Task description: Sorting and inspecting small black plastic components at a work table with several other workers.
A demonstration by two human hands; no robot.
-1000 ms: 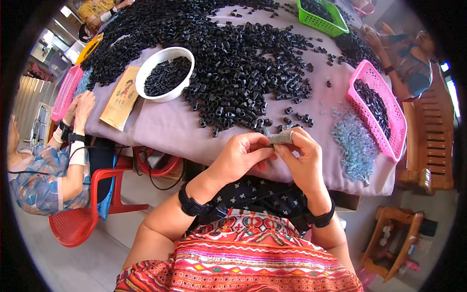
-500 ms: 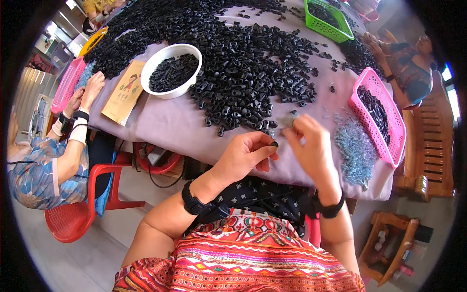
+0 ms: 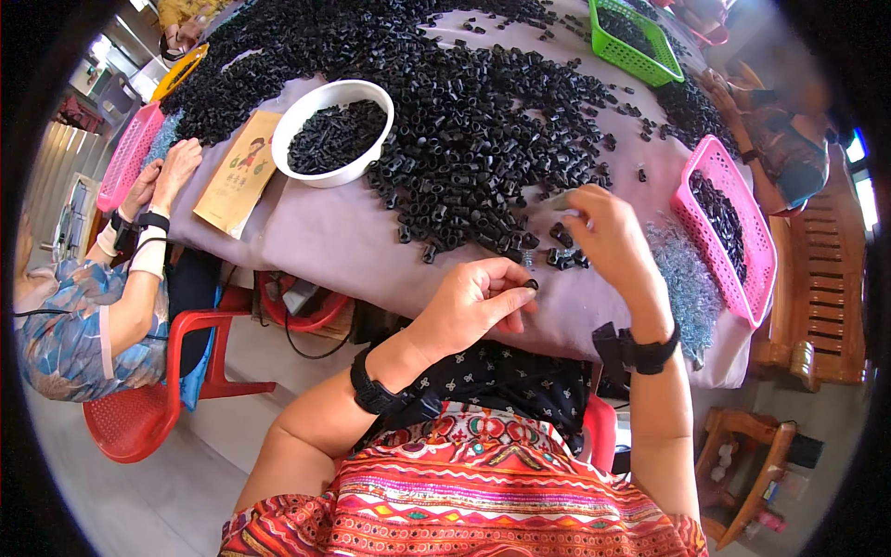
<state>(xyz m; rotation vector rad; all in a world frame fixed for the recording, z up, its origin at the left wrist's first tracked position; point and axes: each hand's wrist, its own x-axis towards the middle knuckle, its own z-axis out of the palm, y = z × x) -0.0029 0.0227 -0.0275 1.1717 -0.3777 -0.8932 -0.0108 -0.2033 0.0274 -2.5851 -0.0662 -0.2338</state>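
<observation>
My left hand (image 3: pixel 483 295) is closed in a pinch on a small black plastic piece (image 3: pixel 531 284), held just past the table's near edge. My right hand (image 3: pixel 608 232) hovers over the cloth farther to the right, its thumb and index finger curved and apart. Right below those fingers lie a few loose black pieces (image 3: pixel 561 258). Its fingertips are slightly blurred. A large spread of black hollow plastic pieces (image 3: pixel 464 148) covers the table beyond both hands. To the right is a heap of small bluish, see-through pieces (image 3: pixel 685 292), too fine to make out.
A white bowl (image 3: pixel 385 139) of black parts stands left, beside a tan booklet (image 3: pixel 237 186). A pink basket (image 3: pixel 763 246) stands right, a green one (image 3: pixel 640 67) far right. Other people sit around the lilac-covered table; a red chair (image 3: pixel 139 422) is at left.
My right hand has moved away from the left, forward and to the right, over loose black pieces that now show beside the pile. The left hand keeps its pinch, shifted slightly right.
</observation>
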